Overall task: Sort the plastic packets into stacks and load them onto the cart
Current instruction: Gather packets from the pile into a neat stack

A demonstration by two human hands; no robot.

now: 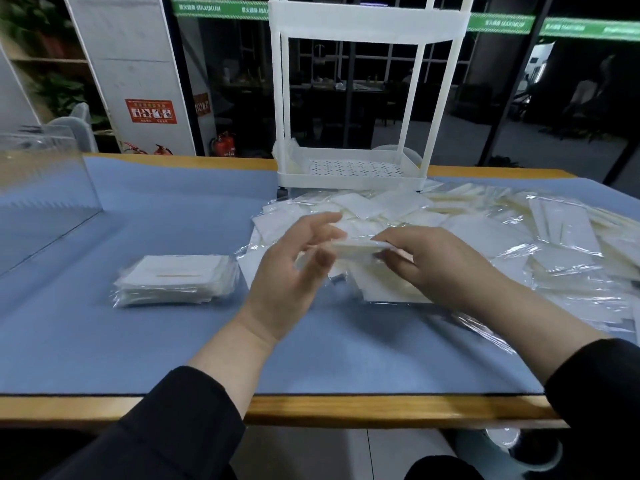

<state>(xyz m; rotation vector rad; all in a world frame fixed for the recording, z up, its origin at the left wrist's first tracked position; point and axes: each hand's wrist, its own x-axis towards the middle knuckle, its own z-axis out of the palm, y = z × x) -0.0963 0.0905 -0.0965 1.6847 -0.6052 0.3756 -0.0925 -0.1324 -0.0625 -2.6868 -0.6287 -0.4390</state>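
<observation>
Plastic packets (450,230), clear-wrapped and white, mostly lie unsorted in a loose heap just in front of the cart (353,168). One finished stack (176,278) sits left of the heap. Right hand (436,261) pinches a thin bundle (356,247); left hand (294,268) hovers beside it, fingers relaxed. Cart's lower shelf looks nearly unloaded; most of the work is judged outstanding.

An office-like commercial workspace — a wooden table (381,408) under a blue mat (145,341), glass partitions with green banner strips (221,9), red fire extinguishers (224,144) beneath a safety sign (151,111), dim desks and chairs beyond — nothing domestic.
</observation>
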